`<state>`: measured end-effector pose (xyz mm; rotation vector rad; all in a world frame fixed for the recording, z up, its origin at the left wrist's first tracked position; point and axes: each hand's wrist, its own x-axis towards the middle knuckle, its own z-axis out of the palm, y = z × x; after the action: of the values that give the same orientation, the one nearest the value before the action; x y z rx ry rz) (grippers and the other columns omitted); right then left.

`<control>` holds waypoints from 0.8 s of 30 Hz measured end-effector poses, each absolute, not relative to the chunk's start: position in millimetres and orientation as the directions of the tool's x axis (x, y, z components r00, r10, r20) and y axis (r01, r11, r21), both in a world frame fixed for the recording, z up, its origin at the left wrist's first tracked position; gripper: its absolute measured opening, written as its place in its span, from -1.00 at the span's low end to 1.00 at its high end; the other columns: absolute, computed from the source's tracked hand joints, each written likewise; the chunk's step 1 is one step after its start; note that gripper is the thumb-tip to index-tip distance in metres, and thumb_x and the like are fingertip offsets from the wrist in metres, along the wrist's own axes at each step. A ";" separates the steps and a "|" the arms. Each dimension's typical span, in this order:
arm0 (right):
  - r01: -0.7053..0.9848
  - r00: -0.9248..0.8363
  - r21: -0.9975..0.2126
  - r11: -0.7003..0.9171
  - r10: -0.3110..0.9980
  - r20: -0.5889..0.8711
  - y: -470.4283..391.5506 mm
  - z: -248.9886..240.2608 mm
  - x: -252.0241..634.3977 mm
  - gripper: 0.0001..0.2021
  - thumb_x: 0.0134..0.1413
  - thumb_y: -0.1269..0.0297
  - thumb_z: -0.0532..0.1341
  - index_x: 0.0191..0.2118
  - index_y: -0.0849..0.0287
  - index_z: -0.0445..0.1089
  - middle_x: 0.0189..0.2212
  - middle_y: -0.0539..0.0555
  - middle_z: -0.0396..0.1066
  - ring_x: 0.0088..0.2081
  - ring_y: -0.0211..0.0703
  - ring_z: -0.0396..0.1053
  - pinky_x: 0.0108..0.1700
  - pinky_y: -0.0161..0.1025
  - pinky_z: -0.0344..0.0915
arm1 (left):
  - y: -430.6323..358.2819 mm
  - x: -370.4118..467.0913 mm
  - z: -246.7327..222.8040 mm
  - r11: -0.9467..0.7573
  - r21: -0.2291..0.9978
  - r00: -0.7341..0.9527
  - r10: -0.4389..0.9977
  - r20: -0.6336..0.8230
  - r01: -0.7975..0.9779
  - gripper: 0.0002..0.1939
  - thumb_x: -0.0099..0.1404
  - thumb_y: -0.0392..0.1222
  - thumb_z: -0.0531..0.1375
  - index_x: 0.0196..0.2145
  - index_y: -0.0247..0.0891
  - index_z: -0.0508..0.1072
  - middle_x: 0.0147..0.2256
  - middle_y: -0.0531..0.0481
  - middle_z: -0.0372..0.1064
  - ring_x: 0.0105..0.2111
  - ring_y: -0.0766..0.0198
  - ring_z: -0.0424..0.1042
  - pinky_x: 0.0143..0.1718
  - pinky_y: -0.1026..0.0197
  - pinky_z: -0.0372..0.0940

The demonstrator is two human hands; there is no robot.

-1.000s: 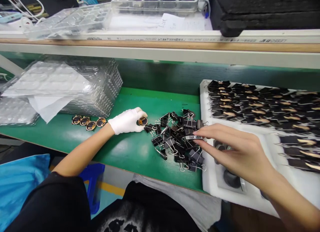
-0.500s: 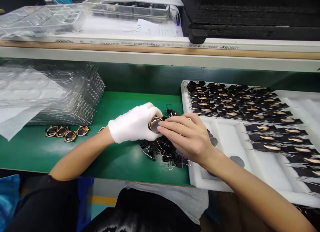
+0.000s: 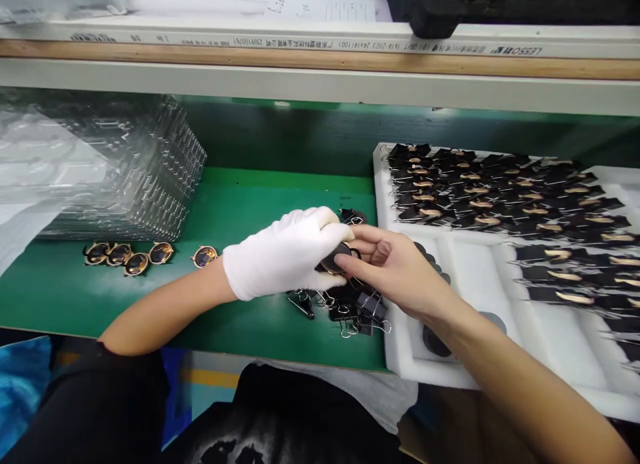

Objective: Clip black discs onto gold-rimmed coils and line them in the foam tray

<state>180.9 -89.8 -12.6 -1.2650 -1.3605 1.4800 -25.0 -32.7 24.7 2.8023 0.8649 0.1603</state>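
Left hand (image 3: pixel 290 254), gloved, held a dark-faced round piece (image 3: pixel 331 259) between thumb and fingers, probably to steady it; right hand (image 3: pixel 395 271) narrow, thumb on that face; couldn't tell if it gripped; black clips (image 3: pixel 373 307) lay just below both hands' fingers, likely for short reach; white tray (image 3: pixel 455 257) beyond right fingers; amber round pieces (image 3: pixel 136 264) left of gloved fingers, seemingly kept apart.

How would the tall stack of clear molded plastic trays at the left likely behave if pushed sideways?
The clear molded plastic tray stack is probably light for its bulk, as its walls look thin and see-through. With many separate layers and no visible strap, upper trays might slide. The thin white sheet draped over it would likely flop.
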 end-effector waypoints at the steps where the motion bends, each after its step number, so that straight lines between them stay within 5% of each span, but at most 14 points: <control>1: 0.038 -0.249 -0.975 -0.220 0.943 -0.222 -88.6 -12.0 183.1 -0.56 0.02 0.13 0.48 0.03 0.11 0.54 -0.15 0.13 0.61 -0.23 -0.09 0.56 -0.20 -0.15 0.53 | -27.9 -30.5 29.1 -0.802 0.256 0.826 0.563 0.026 0.539 -0.46 0.32 0.11 0.27 0.16 -0.18 0.39 0.01 -0.17 0.42 -0.04 0.05 0.47 -0.09 0.14 0.33; 3: -0.061 -0.177 -0.965 -0.256 0.954 -0.242 -86.6 -10.9 189.7 -0.64 -0.04 0.14 0.52 -0.11 0.11 0.58 -0.22 0.11 0.62 -0.28 -0.14 0.55 -0.28 -0.23 0.50 | -13.3 -46.5 37.1 -0.750 0.294 0.789 0.613 -0.027 0.593 -0.46 0.35 0.18 0.22 0.18 -0.12 0.39 -0.02 -0.10 0.46 -0.07 0.11 0.48 -0.10 0.17 0.31; 6: -0.168 -0.043 -0.947 -0.273 0.962 -0.270 -84.2 -9.4 200.2 -0.64 -0.13 0.14 0.55 -0.17 0.11 0.58 -0.28 0.08 0.60 -0.32 -0.19 0.52 -0.32 -0.26 0.48 | 9.3 -69.6 39.9 -0.615 0.187 0.643 0.735 -0.214 0.766 -0.58 0.39 0.24 0.10 -0.12 -0.12 0.54 -0.23 0.01 0.51 -0.29 0.20 0.49 -0.28 0.22 0.25; 11: -0.192 -0.027 -0.935 -0.298 0.954 -0.298 -82.2 -7.0 206.9 -0.69 -0.10 0.14 0.53 -0.21 0.06 0.55 -0.28 0.03 0.57 -0.30 -0.21 0.49 -0.29 -0.26 0.50 | 10.2 -65.5 15.9 -0.629 0.052 0.554 0.640 -0.533 0.776 -0.55 0.18 0.34 0.25 -0.30 -0.11 0.51 -0.45 0.04 0.45 -0.52 0.23 0.37 -0.48 0.23 0.09; 18: -0.162 -0.078 -0.943 -0.290 0.957 -0.280 -82.2 -9.5 208.1 -0.68 -0.08 0.11 0.52 -0.20 0.07 0.54 -0.24 0.07 0.59 -0.27 -0.18 0.51 -0.26 -0.23 0.49 | 3.1 -58.9 2.6 -0.713 -0.067 0.634 0.658 -0.406 0.698 -0.91 0.23 -0.17 0.19 -0.42 -0.16 0.44 -0.49 0.00 0.36 -0.51 0.19 0.34 -0.45 0.18 0.07; 24: -0.148 -0.102 -0.952 -0.267 0.962 -0.254 -82.6 -8.7 210.6 -0.69 -0.05 0.12 0.50 -0.19 0.07 0.53 -0.21 0.07 0.58 -0.30 -0.19 0.50 -0.31 -0.24 0.47 | 3.3 -66.1 17.6 -0.754 -0.028 0.726 0.642 -0.247 0.657 -0.87 0.30 -0.22 0.10 -0.38 -0.18 0.42 -0.34 -0.02 0.42 -0.45 0.23 0.32 -0.43 0.18 0.04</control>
<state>210.6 -82.6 -8.7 -1.2349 -1.0096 1.5353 -66.1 3.3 17.6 2.8612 1.0774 -0.3742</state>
